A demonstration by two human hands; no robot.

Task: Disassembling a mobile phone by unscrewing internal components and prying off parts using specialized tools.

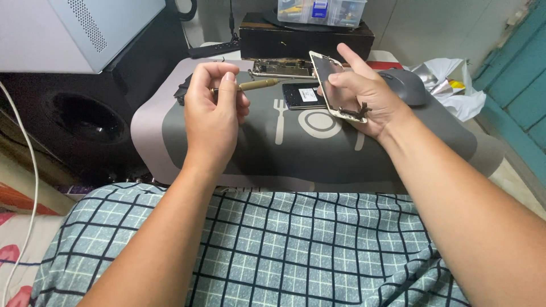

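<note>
Above the grey mat [170,131], the left hand [213,111] pinches a screwdriver [256,85]. The right hand [364,94] grips a phone screen [330,85]

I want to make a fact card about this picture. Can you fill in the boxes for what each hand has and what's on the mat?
Left hand: grips a brass-coloured screwdriver
Right hand: holds a phone screen panel, tilted up
On the mat: opened phone body, black battery, grey mouse
Behind: black box with a clear parts case on top
</note>
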